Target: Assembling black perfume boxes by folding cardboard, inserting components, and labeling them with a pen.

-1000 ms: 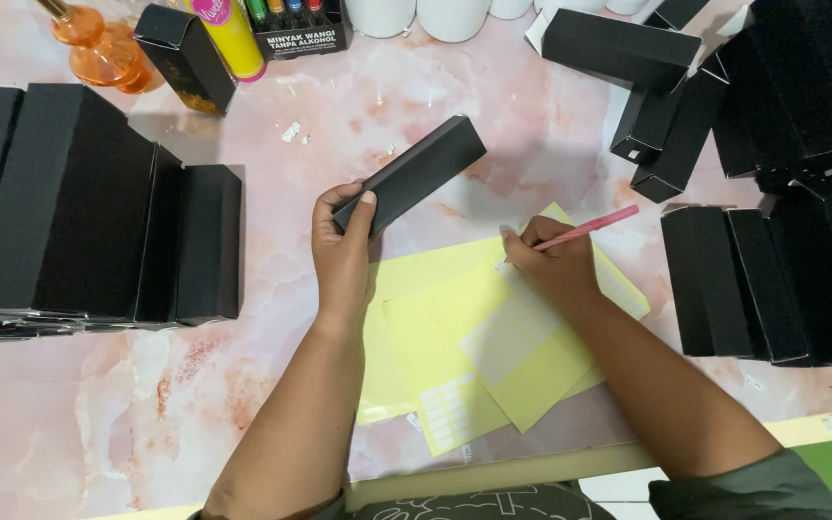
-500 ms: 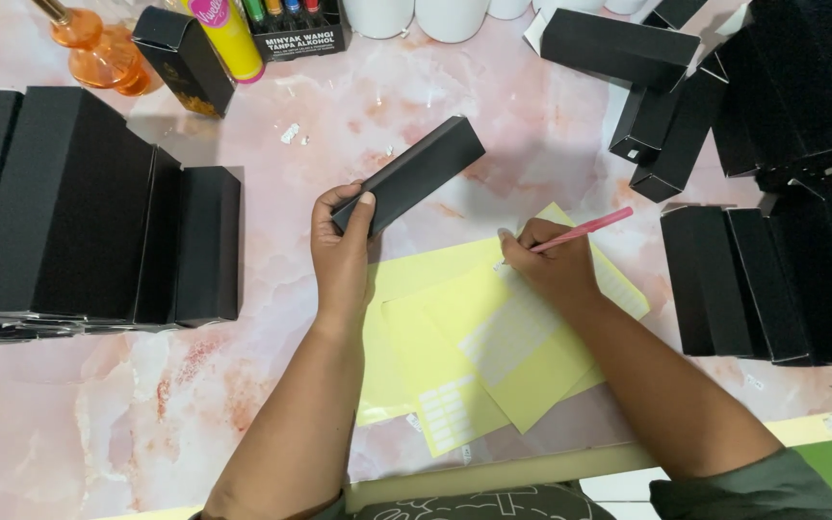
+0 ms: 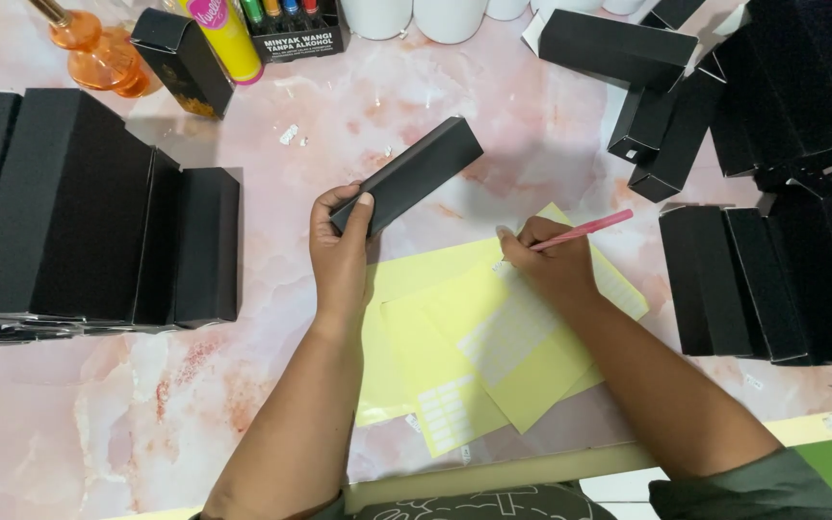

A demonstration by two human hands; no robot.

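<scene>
From my remote view, I see both forearms reaching up from the bottom edge over the pink marbled desk (image 3: 272, 404), the left one nearly straight, the right one angled in from the lower right. The left hand (image 3: 341, 252) is curled closed around the near end of a long black box (image 3: 408, 175), thumb on top, holding it tilted just above the desk and up-left of the yellow sticker sheets (image 3: 493, 337). The right hand (image 3: 553, 262) is pinched closed on a pink pen (image 3: 585, 230), resting on the sheets with the pen's tip hidden under the fingers.
</scene>
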